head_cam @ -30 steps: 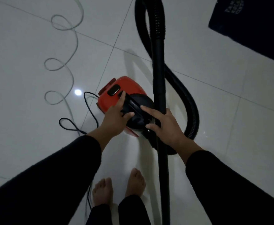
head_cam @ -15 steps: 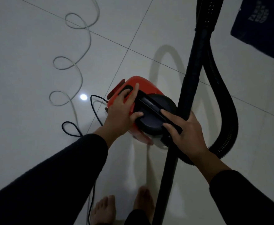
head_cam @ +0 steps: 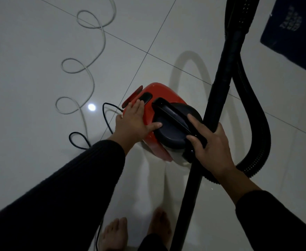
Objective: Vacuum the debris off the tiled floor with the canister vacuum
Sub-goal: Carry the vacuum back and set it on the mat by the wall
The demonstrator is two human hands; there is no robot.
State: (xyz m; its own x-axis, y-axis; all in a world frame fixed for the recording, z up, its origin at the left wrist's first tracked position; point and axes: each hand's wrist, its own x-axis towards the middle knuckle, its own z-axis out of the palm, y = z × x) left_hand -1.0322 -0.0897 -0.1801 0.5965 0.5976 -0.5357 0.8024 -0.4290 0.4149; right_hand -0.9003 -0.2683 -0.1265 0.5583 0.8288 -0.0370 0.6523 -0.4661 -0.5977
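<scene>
Red-and-black canister vacuum (head_cam: 164, 122) sat on the white tiled floor (head_cam: 30, 69). Left hand (head_cam: 135, 122) lay flat on its red shell; right hand (head_cam: 210, 145) gripped its black carry handle (head_cam: 174, 115).

Wand (head_cam: 219, 98) ends cut off

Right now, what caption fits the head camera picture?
Both hands, left hand and right hand, on a red canister vacuum.
</scene>
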